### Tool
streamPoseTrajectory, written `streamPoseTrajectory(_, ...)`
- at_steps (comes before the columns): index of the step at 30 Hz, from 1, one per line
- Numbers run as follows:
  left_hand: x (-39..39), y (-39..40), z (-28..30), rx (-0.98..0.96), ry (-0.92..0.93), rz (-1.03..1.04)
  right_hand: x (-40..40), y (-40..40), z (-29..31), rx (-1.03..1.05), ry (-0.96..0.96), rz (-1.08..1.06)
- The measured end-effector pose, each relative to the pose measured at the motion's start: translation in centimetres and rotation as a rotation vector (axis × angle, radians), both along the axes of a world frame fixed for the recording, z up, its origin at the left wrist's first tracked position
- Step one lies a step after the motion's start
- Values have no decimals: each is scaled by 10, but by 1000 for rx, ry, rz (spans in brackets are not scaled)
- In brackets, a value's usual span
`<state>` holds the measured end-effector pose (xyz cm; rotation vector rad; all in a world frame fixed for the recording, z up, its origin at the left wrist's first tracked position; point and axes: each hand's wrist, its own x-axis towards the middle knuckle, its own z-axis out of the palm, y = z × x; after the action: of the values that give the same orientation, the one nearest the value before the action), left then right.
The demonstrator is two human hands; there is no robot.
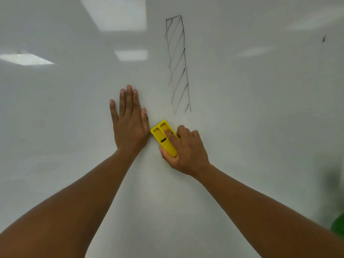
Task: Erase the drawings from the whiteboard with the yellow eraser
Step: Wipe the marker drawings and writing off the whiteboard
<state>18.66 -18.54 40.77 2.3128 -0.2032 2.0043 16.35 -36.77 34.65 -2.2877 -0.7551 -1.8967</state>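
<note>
The whiteboard (251, 108) fills the view. A tall narrow hatched rectangle drawing (177, 66) in black marker stands above centre, its bottom end open. My right hand (186, 151) grips the yellow eraser (162, 135) and presses it flat on the board just below and left of the drawing's lower end, with the index finger lying across its back. My left hand (129, 120) rests flat on the board with fingers spread, its thumb close to the eraser's left edge.
A small black marker mark (323, 39) sits at the far upper right of the board. Ceiling light reflections (115, 13) show on the glossy surface. A green object (338, 226) peeks in at the lower right edge.
</note>
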Motion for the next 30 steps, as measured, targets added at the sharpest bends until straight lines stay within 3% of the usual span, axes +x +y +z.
streamPoseTrajectory(4,0,0,-1,-2,8,8,3,-19,9,60,-20,-62)
streamPoseTrajectory(9,1,-1,-1,-7,26,23,-1,-44,33,663,119,-146)
streamPoseTrajectory(12,1,-1,-1,-17,37,23,-3,-42,44,816,161,-125)
streamPoseTrajectory(15,0,-1,-1,-16,36,22,-6,-29,47,763,153,-97)
streamPoseTrajectory(20,0,-2,-2,-14,21,11,-10,-2,43,249,90,37)
streamPoseTrajectory(23,-1,0,-2,-8,17,4,-7,-4,44,86,25,-11)
streamPoseTrajectory(26,-2,1,-2,1,14,14,-1,-16,47,123,-11,-75)
streamPoseTrajectory(30,-2,0,-3,-8,35,21,0,-32,57,452,70,-122)
